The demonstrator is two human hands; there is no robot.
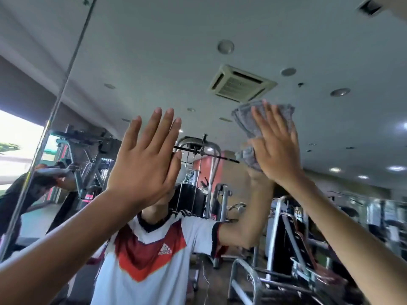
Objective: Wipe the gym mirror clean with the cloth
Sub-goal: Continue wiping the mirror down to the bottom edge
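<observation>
The left hand (pixel 145 159), fingers straight, seems to lie flat and bare on the mirror (pixel 154 51); it will likely smear fresh prints onto the glass. The bunched cloth (pixel 244 128) could slip down, since nothing grips it. The right hand (pixel 275 148) is spread, fingers straight, pinning the grey cloth to the glass. The cloth sits under palm and fingers, bulging out past the thumb side, well apart from the pane's left edge.
</observation>
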